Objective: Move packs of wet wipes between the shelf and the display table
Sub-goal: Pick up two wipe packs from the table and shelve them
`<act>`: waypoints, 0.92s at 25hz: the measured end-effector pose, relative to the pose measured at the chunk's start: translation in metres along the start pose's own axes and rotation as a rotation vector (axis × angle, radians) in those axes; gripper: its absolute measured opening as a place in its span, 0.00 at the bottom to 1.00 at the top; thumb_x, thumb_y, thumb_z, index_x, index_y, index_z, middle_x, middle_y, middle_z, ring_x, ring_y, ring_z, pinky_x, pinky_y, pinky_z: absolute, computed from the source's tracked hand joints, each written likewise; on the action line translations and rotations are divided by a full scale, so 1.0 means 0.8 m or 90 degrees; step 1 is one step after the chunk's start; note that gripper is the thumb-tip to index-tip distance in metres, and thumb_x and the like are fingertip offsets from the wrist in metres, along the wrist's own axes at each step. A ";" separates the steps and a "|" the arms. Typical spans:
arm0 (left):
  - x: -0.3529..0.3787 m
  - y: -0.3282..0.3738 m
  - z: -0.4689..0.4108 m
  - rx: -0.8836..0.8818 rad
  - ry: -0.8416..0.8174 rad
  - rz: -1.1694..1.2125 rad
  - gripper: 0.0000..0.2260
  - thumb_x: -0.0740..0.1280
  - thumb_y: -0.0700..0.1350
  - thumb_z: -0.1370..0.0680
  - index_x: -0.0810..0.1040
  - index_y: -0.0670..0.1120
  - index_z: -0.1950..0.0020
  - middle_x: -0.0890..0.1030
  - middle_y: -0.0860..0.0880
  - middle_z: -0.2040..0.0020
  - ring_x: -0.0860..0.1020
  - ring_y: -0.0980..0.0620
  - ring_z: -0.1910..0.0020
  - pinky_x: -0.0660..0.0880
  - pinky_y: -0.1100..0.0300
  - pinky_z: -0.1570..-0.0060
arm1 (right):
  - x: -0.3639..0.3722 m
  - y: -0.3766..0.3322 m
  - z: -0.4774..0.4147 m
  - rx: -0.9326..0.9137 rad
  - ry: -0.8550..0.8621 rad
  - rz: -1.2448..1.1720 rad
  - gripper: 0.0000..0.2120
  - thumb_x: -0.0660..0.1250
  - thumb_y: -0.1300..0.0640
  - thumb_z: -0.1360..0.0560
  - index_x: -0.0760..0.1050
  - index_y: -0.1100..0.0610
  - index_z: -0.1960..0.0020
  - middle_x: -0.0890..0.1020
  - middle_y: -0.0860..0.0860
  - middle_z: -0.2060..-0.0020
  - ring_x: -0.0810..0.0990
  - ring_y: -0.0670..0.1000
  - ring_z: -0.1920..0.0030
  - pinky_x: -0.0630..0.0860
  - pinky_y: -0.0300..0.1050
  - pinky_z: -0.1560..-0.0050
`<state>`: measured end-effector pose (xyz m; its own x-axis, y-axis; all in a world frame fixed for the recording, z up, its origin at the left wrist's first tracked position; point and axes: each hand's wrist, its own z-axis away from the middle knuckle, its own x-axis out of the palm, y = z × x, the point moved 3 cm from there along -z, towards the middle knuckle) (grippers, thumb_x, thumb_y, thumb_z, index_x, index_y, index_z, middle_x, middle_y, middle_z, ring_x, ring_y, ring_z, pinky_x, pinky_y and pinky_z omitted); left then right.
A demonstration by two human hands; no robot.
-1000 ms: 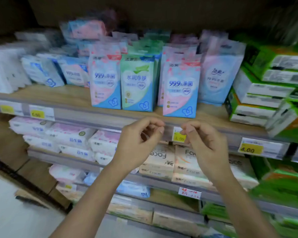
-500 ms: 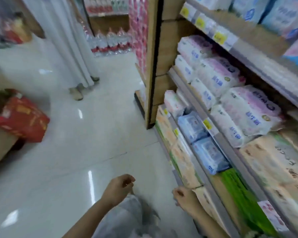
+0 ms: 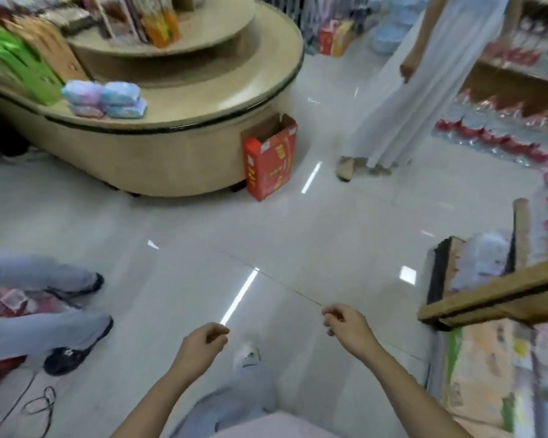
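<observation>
A small stack of wet wipe packs (image 3: 105, 98), pink and blue, lies on the lower tier of the round beige display table (image 3: 184, 134) at the upper left. The shelf (image 3: 494, 298) with tissue and wipe packs is at the right edge, blurred. My left hand (image 3: 203, 343) and my right hand (image 3: 345, 324) hang low over the floor with fingers loosely curled. Neither hand holds anything. Both are far from the table and the packs on it.
A red open carton (image 3: 268, 159) stands on the floor against the table's base. A person in a long white garment (image 3: 402, 99) stands at the upper right. Another person's legs and dark shoes (image 3: 64, 336) are at the left. Black cables (image 3: 41, 406) lie on the floor.
The view has swung away from the shelf toward the aisle and the display table. My hands have dropped from shelf height to low in front of me, still holding nothing.
</observation>
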<state>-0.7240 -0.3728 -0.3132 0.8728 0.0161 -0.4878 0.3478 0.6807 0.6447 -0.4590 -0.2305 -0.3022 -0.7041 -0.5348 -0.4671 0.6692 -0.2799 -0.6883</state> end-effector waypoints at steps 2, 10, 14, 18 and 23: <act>-0.047 0.002 -0.038 -0.023 0.022 0.032 0.09 0.65 0.39 0.23 0.78 0.54 0.55 0.83 0.49 0.55 0.79 0.53 0.57 0.72 0.68 0.60 | 0.015 -0.051 -0.050 -0.013 -0.018 0.042 0.06 0.61 0.63 0.23 0.76 0.56 0.53 0.80 0.53 0.61 0.78 0.50 0.64 0.74 0.33 0.64; -0.223 0.071 -0.200 -0.031 0.113 0.146 0.06 0.65 0.42 0.22 0.78 0.54 0.51 0.81 0.55 0.54 0.79 0.56 0.54 0.72 0.65 0.58 | 0.041 -0.176 -0.202 0.024 -0.062 0.089 0.07 0.60 0.65 0.22 0.77 0.60 0.50 0.81 0.56 0.59 0.77 0.50 0.64 0.72 0.35 0.66; -0.281 0.093 -0.294 -0.046 0.152 0.187 0.06 0.64 0.42 0.22 0.79 0.50 0.48 0.81 0.54 0.54 0.78 0.57 0.56 0.72 0.66 0.60 | 0.054 -0.238 -0.303 0.032 -0.094 0.136 0.08 0.59 0.65 0.23 0.77 0.60 0.50 0.81 0.56 0.59 0.77 0.50 0.64 0.71 0.31 0.69; -0.339 0.097 -0.383 -0.104 0.178 0.224 0.06 0.65 0.41 0.22 0.79 0.50 0.49 0.81 0.51 0.54 0.78 0.56 0.57 0.72 0.67 0.59 | 0.078 -0.346 -0.429 -0.001 -0.141 0.188 0.08 0.59 0.66 0.22 0.76 0.62 0.49 0.80 0.57 0.58 0.77 0.51 0.63 0.71 0.31 0.69; -0.419 0.080 -0.450 -0.193 0.238 0.300 0.07 0.65 0.40 0.23 0.79 0.52 0.53 0.82 0.47 0.55 0.80 0.51 0.56 0.72 0.64 0.59 | 0.138 -0.534 -0.570 -0.116 -0.230 0.276 0.06 0.60 0.63 0.23 0.76 0.60 0.52 0.80 0.56 0.58 0.79 0.51 0.62 0.73 0.41 0.61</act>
<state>-1.1177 -0.0708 -0.3199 0.7116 0.5765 -0.4015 -0.2001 0.7141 0.6708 -0.9307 0.1934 -0.3130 -0.2291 -0.8161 -0.5305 0.8041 0.1485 -0.5757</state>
